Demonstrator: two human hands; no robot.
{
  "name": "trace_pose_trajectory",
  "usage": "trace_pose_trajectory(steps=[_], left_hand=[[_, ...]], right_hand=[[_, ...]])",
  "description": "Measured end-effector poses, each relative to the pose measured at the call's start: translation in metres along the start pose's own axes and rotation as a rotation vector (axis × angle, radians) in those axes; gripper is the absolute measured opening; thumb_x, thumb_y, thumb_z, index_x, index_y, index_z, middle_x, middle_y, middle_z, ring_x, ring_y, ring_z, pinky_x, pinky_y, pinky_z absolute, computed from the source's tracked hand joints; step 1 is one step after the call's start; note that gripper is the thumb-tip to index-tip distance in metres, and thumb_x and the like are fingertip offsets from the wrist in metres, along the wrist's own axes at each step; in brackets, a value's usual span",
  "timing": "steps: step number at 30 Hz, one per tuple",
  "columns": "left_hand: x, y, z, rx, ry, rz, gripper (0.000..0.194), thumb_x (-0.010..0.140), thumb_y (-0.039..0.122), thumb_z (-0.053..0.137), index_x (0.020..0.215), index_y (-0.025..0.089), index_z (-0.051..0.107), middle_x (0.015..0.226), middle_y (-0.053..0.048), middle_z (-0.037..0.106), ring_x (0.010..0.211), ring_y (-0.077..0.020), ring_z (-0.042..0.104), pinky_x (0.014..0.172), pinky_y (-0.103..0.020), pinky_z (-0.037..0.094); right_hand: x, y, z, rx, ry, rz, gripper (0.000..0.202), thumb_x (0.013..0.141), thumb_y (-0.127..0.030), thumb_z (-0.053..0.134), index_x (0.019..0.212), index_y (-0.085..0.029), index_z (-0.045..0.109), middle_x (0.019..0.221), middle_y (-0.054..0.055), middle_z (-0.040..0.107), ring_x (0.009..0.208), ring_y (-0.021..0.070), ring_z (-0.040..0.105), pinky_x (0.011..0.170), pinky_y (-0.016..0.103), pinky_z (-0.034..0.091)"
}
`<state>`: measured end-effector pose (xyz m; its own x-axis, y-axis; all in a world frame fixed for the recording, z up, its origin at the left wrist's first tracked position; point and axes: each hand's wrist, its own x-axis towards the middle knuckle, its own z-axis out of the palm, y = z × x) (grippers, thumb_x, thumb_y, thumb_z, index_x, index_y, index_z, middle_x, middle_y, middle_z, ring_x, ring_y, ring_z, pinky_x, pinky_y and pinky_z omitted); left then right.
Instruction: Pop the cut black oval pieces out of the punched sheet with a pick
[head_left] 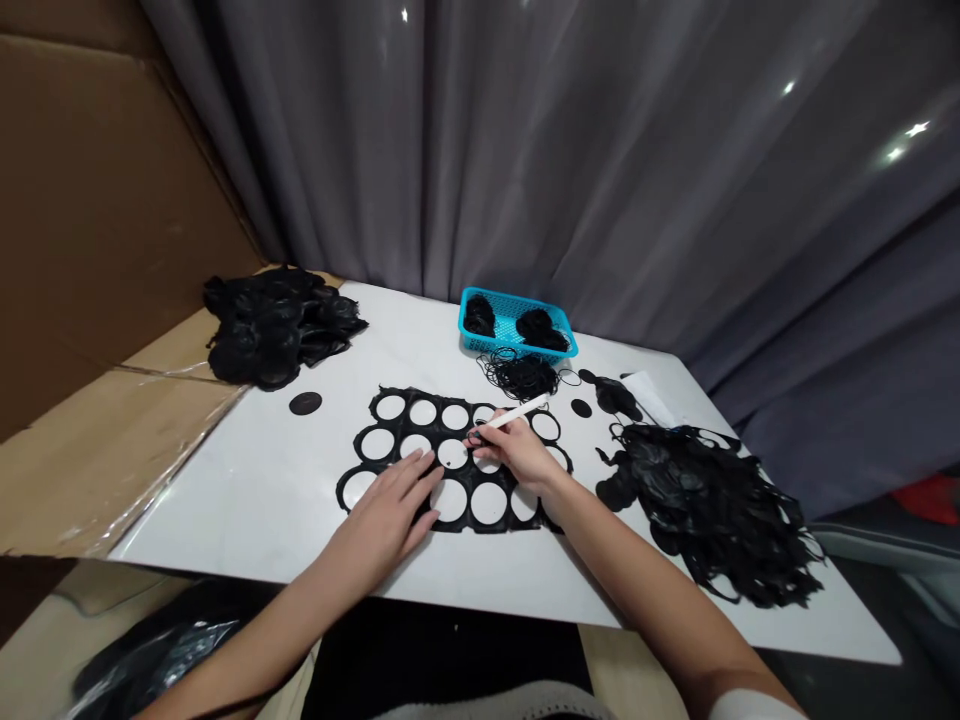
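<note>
A black rubber sheet point(471, 516) with rows of round holes lies flat on the white table. My left hand point(396, 500) rests on its left part, fingers spread over the holes. My right hand point(519, 450) grips a white pen-like tool point(517, 411), its shaft slanting up to the right. At the tool's lower end, a small black ring point(475, 436) shows by my fingertips, above the sheet's middle. Whether the ring is hooked on the tool or held by the fingers, I cannot tell.
Behind the sheet, a blue basket point(480, 341) holds black bundles, with loose black rings point(519, 376) before it. A heap of black holed sheets point(720, 505) lies right, another black pile point(277, 325) back left. A black disc point(305, 403) lies left; a cardboard box point(97, 200) stands beside.
</note>
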<state>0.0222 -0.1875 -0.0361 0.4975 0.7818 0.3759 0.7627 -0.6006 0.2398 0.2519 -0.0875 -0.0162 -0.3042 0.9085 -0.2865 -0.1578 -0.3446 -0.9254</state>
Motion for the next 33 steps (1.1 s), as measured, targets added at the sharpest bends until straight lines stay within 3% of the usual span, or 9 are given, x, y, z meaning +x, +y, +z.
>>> trace_pose_trajectory(steps=[3, 9, 24, 30, 33], left_hand=[[0.008, -0.015, 0.010, 0.037, -0.061, 0.063, 0.044, 0.100, 0.033, 0.052, 0.143, 0.021, 0.053, 0.151, -0.011, 0.050, 0.142, -0.0307, 0.043, 0.115, -0.052, 0.037], [0.001, -0.017, 0.014, 0.090, -0.103, 0.043, 0.047, 0.100, 0.033, 0.051, 0.147, 0.027, 0.049, 0.157, -0.008, 0.043, 0.148, -0.0342, 0.030, 0.118, -0.058, 0.028], [0.000, -0.014, 0.017, 0.076, -0.087, 0.025, 0.046, 0.100, 0.034, 0.052, 0.145, 0.027, 0.051, 0.157, -0.007, 0.043, 0.149, -0.0351, 0.028, 0.118, -0.060, 0.027], [-0.001, -0.013, 0.018, 0.098, -0.090, 0.023, 0.049, 0.101, 0.034, 0.049, 0.149, 0.029, 0.046, 0.158, -0.006, 0.041, 0.149, -0.0354, 0.028, 0.117, -0.059, 0.029], [-0.001, -0.014, 0.019, 0.112, -0.084, 0.026, 0.047, 0.100, 0.034, 0.049, 0.147, 0.027, 0.049, 0.158, -0.006, 0.042, 0.149, -0.0365, 0.027, 0.117, -0.060, 0.029]], right_hand=[[-0.005, 0.004, 0.011, -0.081, -0.060, -0.006, 0.033, 0.077, -0.041, 0.076, 0.076, -0.020, 0.050, 0.081, 0.002, 0.068, 0.078, 0.0150, 0.067, 0.073, 0.027, 0.054], [-0.015, 0.007, 0.017, -0.648, -0.124, -0.238, 0.022, 0.087, -0.033, 0.061, 0.073, -0.021, 0.050, 0.073, -0.003, 0.059, 0.069, 0.0144, 0.054, 0.066, 0.026, 0.040], [-0.012, 0.015, 0.021, -0.823, -0.108, -0.346, 0.018, 0.091, -0.026, 0.058, 0.075, -0.022, 0.050, 0.080, -0.001, 0.059, 0.076, 0.0164, 0.055, 0.072, 0.028, 0.040], [-0.021, 0.031, 0.026, -1.096, -0.183, -0.631, 0.016, 0.097, -0.017, 0.047, 0.083, -0.021, 0.052, 0.092, 0.006, 0.060, 0.086, 0.0213, 0.052, 0.078, 0.033, 0.043], [-0.012, 0.028, 0.017, -1.277, -0.227, -0.727, 0.015, 0.096, -0.012, 0.044, 0.088, -0.021, 0.052, 0.093, 0.009, 0.061, 0.086, 0.0234, 0.049, 0.076, 0.035, 0.042]])
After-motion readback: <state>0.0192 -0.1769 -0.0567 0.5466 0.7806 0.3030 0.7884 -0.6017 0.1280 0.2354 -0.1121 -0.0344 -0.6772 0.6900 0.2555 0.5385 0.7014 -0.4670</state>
